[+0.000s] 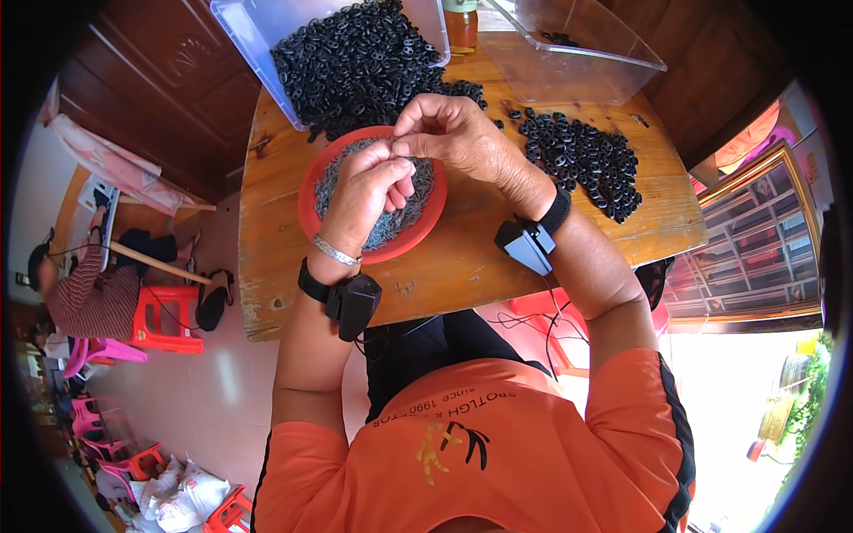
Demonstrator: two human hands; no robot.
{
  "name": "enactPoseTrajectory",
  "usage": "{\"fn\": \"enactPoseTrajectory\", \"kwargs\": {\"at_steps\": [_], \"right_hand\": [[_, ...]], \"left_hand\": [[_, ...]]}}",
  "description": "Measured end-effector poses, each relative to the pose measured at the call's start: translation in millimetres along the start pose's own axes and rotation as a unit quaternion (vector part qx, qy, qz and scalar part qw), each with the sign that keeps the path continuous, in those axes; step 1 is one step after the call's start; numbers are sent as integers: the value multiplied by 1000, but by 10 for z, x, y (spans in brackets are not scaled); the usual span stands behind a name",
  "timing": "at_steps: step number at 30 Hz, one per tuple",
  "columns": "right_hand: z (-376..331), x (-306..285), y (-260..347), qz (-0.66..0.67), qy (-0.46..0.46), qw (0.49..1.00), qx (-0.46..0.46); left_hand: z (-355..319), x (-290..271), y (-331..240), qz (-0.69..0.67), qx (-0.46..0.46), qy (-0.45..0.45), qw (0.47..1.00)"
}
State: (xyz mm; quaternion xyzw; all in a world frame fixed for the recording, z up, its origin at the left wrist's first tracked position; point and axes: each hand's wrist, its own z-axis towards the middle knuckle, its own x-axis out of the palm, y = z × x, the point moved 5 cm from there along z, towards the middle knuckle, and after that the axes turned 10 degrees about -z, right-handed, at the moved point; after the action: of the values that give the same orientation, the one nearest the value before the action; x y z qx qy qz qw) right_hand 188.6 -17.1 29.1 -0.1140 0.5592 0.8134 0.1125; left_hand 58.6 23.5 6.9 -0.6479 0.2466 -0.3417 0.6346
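Pins, thin and grey, lie heaped in the red bowl (313,209) just above centre of the frame, and both my hands meet right over that heap. My left hand (369,191) comes up from the lower middle, fingers curled almost shut, thumb and fingertips pinched together at its upper edge. My right hand (458,133) reaches in from the right and arches over it, its fingertips also pinched, touching the left fingertips at about the same spot. Between them I seem to have some small piece, but it is too small and too covered by my fingers to make out, so I cannot tell whether it is a pin, a ring or both.

The pins (391,226) lie directly under my left hand, their long axes running every way. The loose black rings (582,155) on the wooden table (462,266) sit right of centre, nearer my right hand; more fill the clear tub (244,31) at the upper middle. A second clear tub (577,62) stands at the upper right.

My hands hide much of the bowl's middle.
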Motion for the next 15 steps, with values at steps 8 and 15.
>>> {"fn": "enactPoseTrajectory", "kwargs": {"at_steps": [8,15], "right_hand": [[-3,101,49,-324,-15,939,-112],[-117,485,-20,-556,94,816,-127]], "left_hand": [[-25,-162,-180,-26,66,-92,993],[-52,-189,-246,-56,114,-139,982]]}}
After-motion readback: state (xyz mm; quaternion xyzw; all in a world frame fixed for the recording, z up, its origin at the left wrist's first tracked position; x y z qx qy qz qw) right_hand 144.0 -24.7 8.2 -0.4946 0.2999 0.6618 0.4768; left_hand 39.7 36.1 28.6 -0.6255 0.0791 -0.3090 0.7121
